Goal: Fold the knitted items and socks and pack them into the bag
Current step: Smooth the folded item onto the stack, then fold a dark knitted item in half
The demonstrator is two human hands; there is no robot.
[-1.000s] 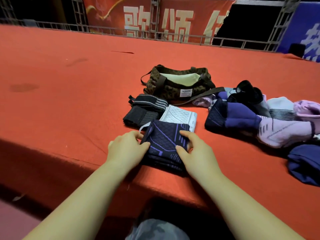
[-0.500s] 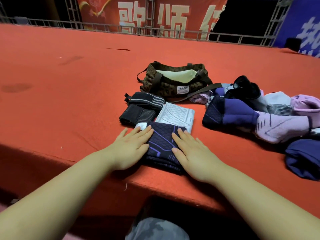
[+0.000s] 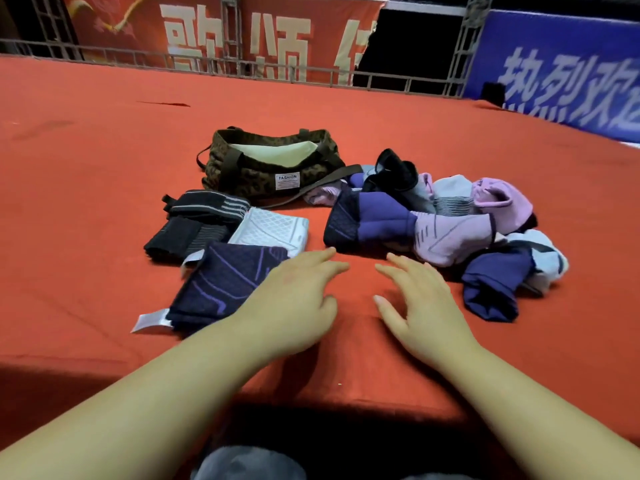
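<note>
A folded navy knit with purple lines [image 3: 225, 285] lies near the front edge, a white tag at its corner. Behind it lie a folded white knit [image 3: 273, 228] and folded black knits with grey stripes [image 3: 194, 223]. The open leopard-print bag [image 3: 270, 164] stands further back. To the right sits a loose heap of purple, pink, black and white knits and socks [image 3: 433, 223]. My left hand [image 3: 298, 303] hovers open just right of the navy fold. My right hand [image 3: 419, 306] is open over bare cloth, fingers pointing toward the heap.
Everything rests on a wide red-covered platform [image 3: 104, 150] whose front edge runs just below my wrists. A metal railing [image 3: 242, 69] and red and blue banners stand at the far side. A navy piece [image 3: 491, 289] lies at the heap's near right.
Both hands have lifted off the navy fold and shifted right toward the loose heap. The navy fold now lies untouched to the left.
</note>
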